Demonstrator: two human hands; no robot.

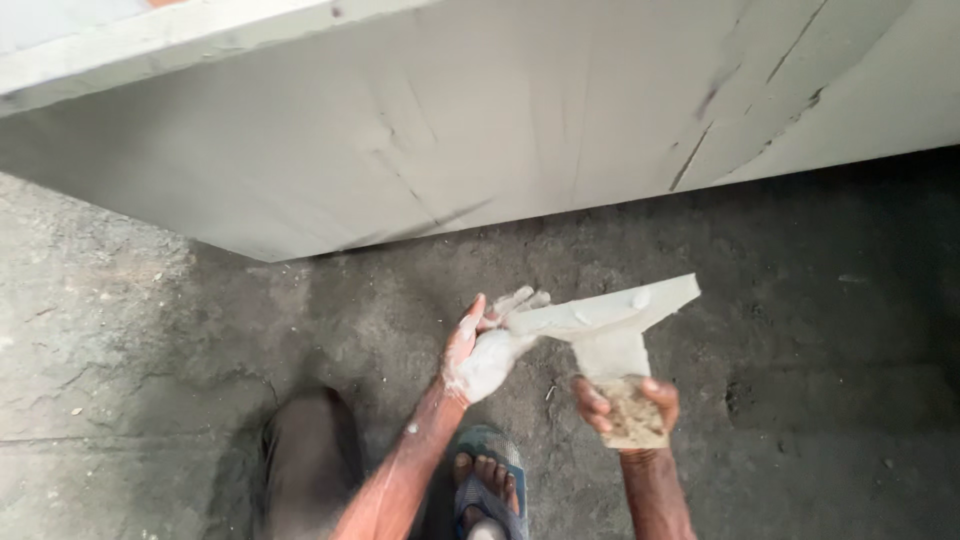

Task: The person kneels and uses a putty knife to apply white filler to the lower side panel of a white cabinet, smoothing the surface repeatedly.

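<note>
Putty-smeared scraper blade (610,312) sits between the two hands, low in the middle of the view and above the dark concrete floor (800,300). Its wide, pale edge runs from near left to far right, tilting upward toward the right, and narrows down into a crusted handle (632,412). The right hand (628,405) wraps that handle from below, fingers curled tight around it. The left hand (490,350), coated in white putty, lies at the blade's left end with its fingers spread and laid flat against the edge, touching it rather than gripping; it is the nearer hand to the blade's working edge. Beyond the hands, across the far side, stands a large grey-white plastered slab (450,130) with thin cracks, well apart from the blade. Nearer, a foot in a blue sandal (490,485) rests on the floor just below the hands. No container shows here.
</note>
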